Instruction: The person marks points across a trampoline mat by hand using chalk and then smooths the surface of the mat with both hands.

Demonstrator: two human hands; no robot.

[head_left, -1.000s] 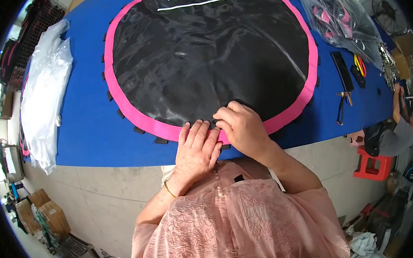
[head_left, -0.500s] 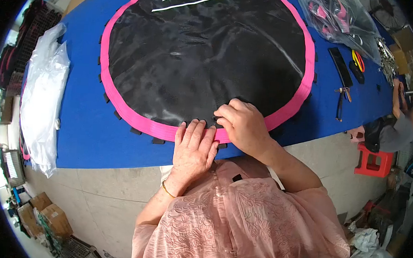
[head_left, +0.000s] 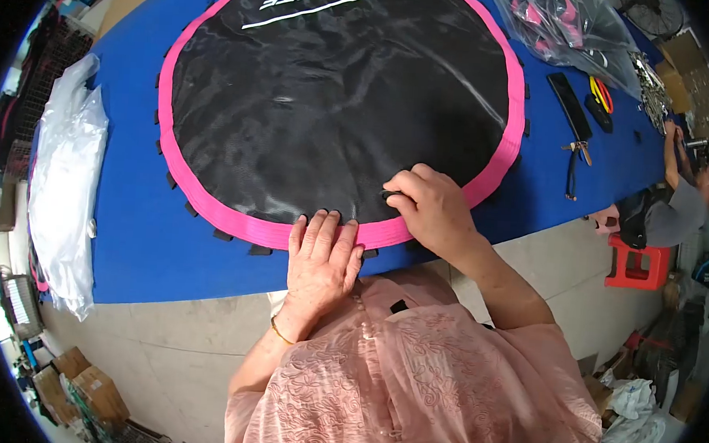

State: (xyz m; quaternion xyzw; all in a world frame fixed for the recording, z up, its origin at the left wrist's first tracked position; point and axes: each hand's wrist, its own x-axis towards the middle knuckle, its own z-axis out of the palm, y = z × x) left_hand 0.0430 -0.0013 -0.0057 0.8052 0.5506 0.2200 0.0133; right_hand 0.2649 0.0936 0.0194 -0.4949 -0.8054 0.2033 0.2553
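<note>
A round black trampoline mat [head_left: 295, 128] with white lettering lies on the blue table. Its pink border [head_left: 186, 183] carries black tabs round the outer edge. My left hand [head_left: 322, 248] rests on the near part of that border, fingers stretched out over it and fingertips reaching the black cloth. To its right, my right hand [head_left: 435, 210] is closed in a pinch above the near edge of the mat. A small dark item [head_left: 388, 195] shows at its fingertips; its kind is hidden by the fingers.
Clear plastic sheeting [head_left: 68, 188] lies at the table's left. On the right are a black phone-like slab [head_left: 569, 105], keys [head_left: 576, 150], yellow-and-red handled scissors [head_left: 600, 98] and a clear bag [head_left: 561, 31] with pink pieces. Another person [head_left: 680, 213] is beyond a red stool [head_left: 638, 263].
My right hand has shifted slightly right along the border, away from my left hand, and the small dark item shows more at its fingertips. The whole view has shifted a little.
</note>
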